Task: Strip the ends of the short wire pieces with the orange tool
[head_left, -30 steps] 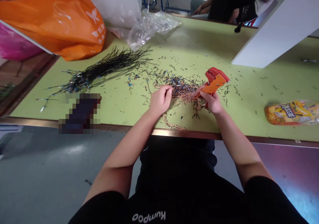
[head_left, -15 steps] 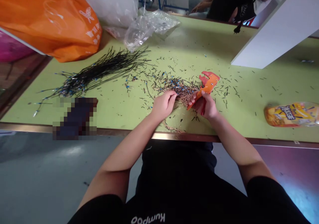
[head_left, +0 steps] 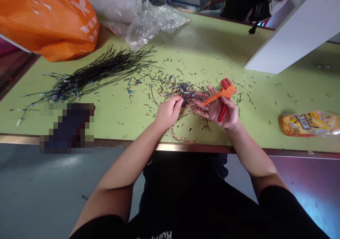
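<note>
Thumb and fingers pressed together, my left hand [head_left: 166,112] is closed at the near left side of a pile of cut wire bits [head_left: 186,89]. Whatever it pinches is too small to make out. In my right hand [head_left: 231,117] lies an orange and red wire stripper [head_left: 227,90], held by the thumb against the palm while the other fingers spread out. The stripper's jaw end points away from me, and its handles stand apart. A bundle of long black wires [head_left: 101,68], with blue and silvery bits at the near end, rests to the left.
An orange bag [head_left: 53,22] and clear plastic bags [head_left: 156,22] stand at the back left. A pixelated dark object [head_left: 71,125] lies at the front edge. A drink bottle [head_left: 305,123] lies at right, near a white panel [head_left: 287,29]. Another person [head_left: 239,1] sits beyond the table.
My right fingers have opened from around the wire stripper, which has turned in the hand. My left hand stays closed and sits slightly further left in view.
</note>
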The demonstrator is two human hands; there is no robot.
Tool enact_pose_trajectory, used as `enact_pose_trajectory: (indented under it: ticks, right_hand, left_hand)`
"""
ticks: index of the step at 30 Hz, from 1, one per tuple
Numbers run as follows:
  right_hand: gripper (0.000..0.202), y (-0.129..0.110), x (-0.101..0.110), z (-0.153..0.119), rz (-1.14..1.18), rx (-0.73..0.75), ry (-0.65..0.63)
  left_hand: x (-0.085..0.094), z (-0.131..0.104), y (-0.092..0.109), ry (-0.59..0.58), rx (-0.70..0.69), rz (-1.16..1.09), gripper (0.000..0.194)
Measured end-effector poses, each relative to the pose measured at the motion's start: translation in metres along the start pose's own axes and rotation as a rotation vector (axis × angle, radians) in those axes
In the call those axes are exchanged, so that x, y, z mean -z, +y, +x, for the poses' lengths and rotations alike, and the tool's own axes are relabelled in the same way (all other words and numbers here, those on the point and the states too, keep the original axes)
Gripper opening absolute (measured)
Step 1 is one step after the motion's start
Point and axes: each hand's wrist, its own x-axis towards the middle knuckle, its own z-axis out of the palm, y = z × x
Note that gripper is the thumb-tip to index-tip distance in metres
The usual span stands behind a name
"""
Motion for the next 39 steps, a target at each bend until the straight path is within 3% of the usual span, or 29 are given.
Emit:
enact_pose_trajectory:
  ticks: [3,9,16,20,26,28,33,36,39]
  right_hand:
    - [0.064,-0.003,-0.003,-0.003,0.044,-0.047,-0.014]
    - [0.062,-0.001,0.0,-0.006,0.348,-0.108,-0.222]
    - [0.078,-0.001,0.004,-0.005,0.201,-0.085,-0.139]
    - [0.073,0.001,0.006,-0.004,0.165,-0.037,-0.126]
    - [0.046,0.011,0.011,-0.001,-0.214,0.187,0.196]
    - [0.046,0.013,0.01,-0.002,-0.287,0.203,0.194]
    - [0.051,0.009,0.002,-0.004,-0.095,0.115,0.15]
    - [0.046,0.004,0.005,-0.003,-0.025,0.157,0.252]
    - [0.032,0.002,0.015,0.0,-0.068,0.311,0.429]
  left_hand:
    - [0.0,0.0,-0.001,-0.006,0.007,0.0,0.04]
    - [-0.001,0.001,-0.003,-0.028,0.048,0.029,0.041]
    - [-0.005,0.001,-0.01,-0.01,0.046,0.023,0.036]
    - [-0.007,0.001,-0.012,0.006,0.031,0.025,0.037]
    - [-0.004,0.001,-0.011,0.0,0.022,0.008,0.038]
    - [-0.004,0.002,-0.01,0.004,0.012,0.013,0.039]
    - [-0.005,0.002,-0.012,0.02,0.001,0.022,0.038]
    - [-0.006,0.001,-0.011,0.062,-0.009,-0.008,0.036]
    - [-0.004,0.001,-0.01,0.224,-0.014,-0.06,0.036]
